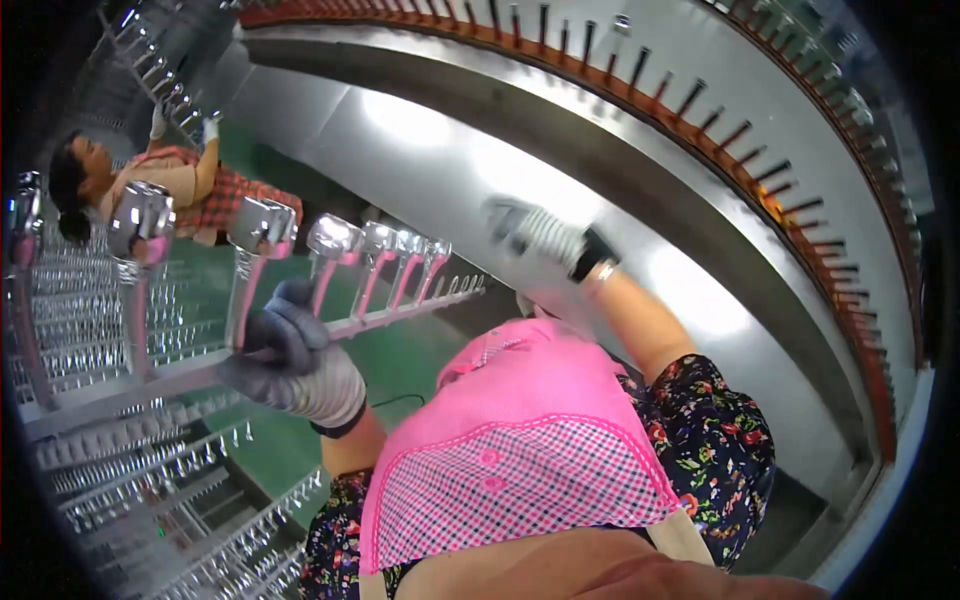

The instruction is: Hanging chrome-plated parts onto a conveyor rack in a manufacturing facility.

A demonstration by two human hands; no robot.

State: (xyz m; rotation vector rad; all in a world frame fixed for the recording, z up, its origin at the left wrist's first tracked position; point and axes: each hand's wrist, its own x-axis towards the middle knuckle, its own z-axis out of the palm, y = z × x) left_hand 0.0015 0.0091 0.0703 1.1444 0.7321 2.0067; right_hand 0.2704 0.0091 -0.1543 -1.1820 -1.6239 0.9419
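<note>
My left hand, in a grey work glove, is closed round the pale bar of a rack, next to the foot of a chrome piece. Several shiny chrome pieces, each with a rounded head on a curved stem, stand upright in a row along that bar. My right hand, in a striped glove with a dark cuff, is in front of the bright metal panel. Motion blurs its fingers, and I make out nothing held in it.
A curved orange-brown conveyor track with dark upright pins runs along the top and right. A metal ledge borders it. At the far left, a co-worker in a checked apron reaches to another rack. Racks of small chrome parts fill the lower left.
</note>
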